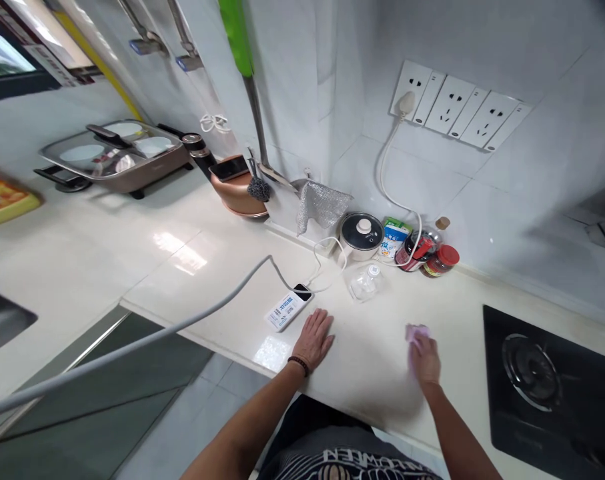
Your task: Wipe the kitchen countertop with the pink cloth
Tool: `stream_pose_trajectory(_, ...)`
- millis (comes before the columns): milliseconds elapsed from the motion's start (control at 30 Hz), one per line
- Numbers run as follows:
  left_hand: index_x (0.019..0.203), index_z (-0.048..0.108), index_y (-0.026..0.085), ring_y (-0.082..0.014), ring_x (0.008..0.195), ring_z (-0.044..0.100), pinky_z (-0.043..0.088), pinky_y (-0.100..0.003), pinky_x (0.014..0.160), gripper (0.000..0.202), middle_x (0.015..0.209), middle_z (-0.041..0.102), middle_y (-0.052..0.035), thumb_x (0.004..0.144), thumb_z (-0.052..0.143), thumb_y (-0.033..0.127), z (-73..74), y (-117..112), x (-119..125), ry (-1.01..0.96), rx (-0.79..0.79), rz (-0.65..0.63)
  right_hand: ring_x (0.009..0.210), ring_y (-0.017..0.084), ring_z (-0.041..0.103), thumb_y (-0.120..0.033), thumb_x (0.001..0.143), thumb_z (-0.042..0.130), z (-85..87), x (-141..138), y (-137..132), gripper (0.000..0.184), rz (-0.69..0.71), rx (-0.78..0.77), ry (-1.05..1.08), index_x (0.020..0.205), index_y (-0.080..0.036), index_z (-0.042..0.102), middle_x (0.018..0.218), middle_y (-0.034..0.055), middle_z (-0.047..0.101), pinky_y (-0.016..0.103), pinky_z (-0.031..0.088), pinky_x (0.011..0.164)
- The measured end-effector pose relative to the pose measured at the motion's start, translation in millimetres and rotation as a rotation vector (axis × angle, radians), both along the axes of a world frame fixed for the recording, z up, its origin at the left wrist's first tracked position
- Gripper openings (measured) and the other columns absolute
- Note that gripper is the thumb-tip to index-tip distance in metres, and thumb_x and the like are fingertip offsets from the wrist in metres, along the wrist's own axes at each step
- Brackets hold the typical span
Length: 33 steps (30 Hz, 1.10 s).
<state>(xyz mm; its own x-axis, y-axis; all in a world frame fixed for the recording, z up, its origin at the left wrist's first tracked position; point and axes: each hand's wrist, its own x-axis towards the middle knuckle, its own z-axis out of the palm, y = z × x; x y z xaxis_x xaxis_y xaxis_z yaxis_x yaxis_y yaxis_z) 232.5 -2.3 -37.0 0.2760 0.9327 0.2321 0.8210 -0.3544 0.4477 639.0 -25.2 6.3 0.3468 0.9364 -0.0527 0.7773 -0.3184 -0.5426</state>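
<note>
My left hand (314, 339) lies flat on the white countertop (372, 360), fingers stretched out, just right of a white power bank (288, 308) with a grey cable. My right hand (424, 360) presses a small pink cloth (416, 333) onto the countertop; the hand is slightly blurred and its fingers rest on the cloth. A clear glass jar (364, 283) lies on the counter beyond both hands.
Along the wall stand a small white pot (361, 235), a carton (395, 238), dark sauce jars (427, 253) and a copper kettle (236, 187). A black gas hob (547, 387) is at right, an electric grill pan (115, 155) at far left, wall sockets (457, 105) above.
</note>
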Motion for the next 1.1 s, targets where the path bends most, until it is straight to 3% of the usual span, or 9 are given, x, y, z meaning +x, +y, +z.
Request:
stream_pose_trajectory(133,0.154,0.052,0.017,-0.0331,0.161,0.032,0.033,-0.062,0.129,0.053,0.164,0.05,-0.0176,0.105,0.045,0.036,-0.6,2,1,0.001,-0.001,0.006,0.101,0.036,0.065,-0.048,0.087,0.054,9.7,96,-52,0.046,-0.469,-0.092,-0.076,0.124,-0.025,0.069,0.119,0.0163,0.063,0.051,0.051,0.083)
stream_pose_trajectory(267,0.15,0.054,0.014,-0.034,0.159,0.035,0.035,-0.061,0.128,0.052,0.162,0.051,-0.0191,0.104,0.045,0.037,-1.6,4,1,0.002,-0.004,0.004,0.1,0.04,0.064,-0.049,0.086,0.051,13.4,109,-84,0.051,-0.665,-0.095,-0.094,0.127,-0.021,0.066,0.119,0.0198,0.061,0.056,0.051,0.081)
stream_pose_trajectory(367,0.15,0.055,0.015,-0.0341,0.159,0.035,0.034,-0.062,0.127,0.052,0.162,0.051,-0.0188,0.103,0.045,0.035,-2.0,5,0,-0.009,-0.012,-0.005,0.092,0.036,0.063,-0.047,0.088,0.051,9.4,54,-74,0.048,-0.554,-0.055,-0.056,0.125,-0.02,0.066,0.121,0.02,0.06,0.054,0.052,0.081)
stream_pose_trajectory(500,0.152,0.054,0.016,-0.0335,0.16,0.034,0.032,-0.062,0.128,0.054,0.163,0.051,-0.0179,0.103,0.045,0.036,-0.6,6,0,-0.016,-0.026,-0.004,0.098,0.028,0.064,-0.031,0.091,0.052,-1.6,-73,-45,0.028,-0.071,0.088,0.048,0.112,-0.024,0.07,0.112,0.0115,0.064,0.044,0.054,0.089)
stream_pose_trajectory(600,0.154,0.053,0.017,-0.0331,0.16,0.034,0.031,-0.062,0.128,0.055,0.163,0.051,-0.0175,0.103,0.044,0.037,2.2,6,0,-0.01,-0.034,-0.018,0.106,0.026,0.064,-0.016,0.086,0.058,-10.9,-163,-41,0.032,0.276,0.1,0.072,0.112,-0.028,0.073,0.114,0.0082,0.065,0.041,0.056,0.096)
stream_pose_trajectory(700,0.155,0.054,0.021,-0.0327,0.161,0.032,0.029,-0.062,0.129,0.055,0.163,0.052,-0.0145,0.103,0.044,0.038,5.3,6,0,-0.004,-0.027,-0.039,0.107,0.025,0.063,-0.011,0.083,0.061,-16.3,-204,-49,0.039,0.466,0.113,0.087,0.113,-0.031,0.074,0.114,0.006,0.067,0.039,0.057,0.097)
stream_pose_trajectory(800,0.156,0.053,0.024,-0.0323,0.162,0.03,0.027,-0.063,0.129,0.055,0.164,0.051,-0.0127,0.103,0.044,0.038,7.1,5,1,-0.017,-0.018,-0.044,0.104,0.023,0.064,-0.015,0.085,0.058,-14.7,-175,-59,0.034,0.383,0.14,0.108,0.11,-0.032,0.075,0.111,0.0046,0.067,0.038,0.058,0.094)
stream_pose_trajectory(1000,0.16,0.046,0.019,-0.0319,0.161,0.032,0.03,-0.062,0.129,0.06,0.166,0.049,-0.0162,0.103,0.043,0.036,5.6,4,2,-0.059,-0.007,-0.017,0.096,0.031,0.066,-0.044,0.088,0.053,9.4,2,-109,0.04,-0.361,-0.001,0.022,0.116,-0.022,0.072,0.117,0.0143,0.064,0.05,0.055,0.087)
stream_pose_trajectory(1100,0.162,0.043,0.02,-0.0313,0.161,0.033,0.03,-0.062,0.129,0.061,0.165,0.049,-0.016,0.103,0.044,0.036,3.9,4,1,-0.079,-0.003,-0.021,0.093,0.037,0.065,-0.049,0.085,0.054,20.5,61,-146,0.044,-0.692,-0.087,-0.03,0.119,-0.026,0.071,0.114,0.0158,0.064,0.055,0.052,0.08)
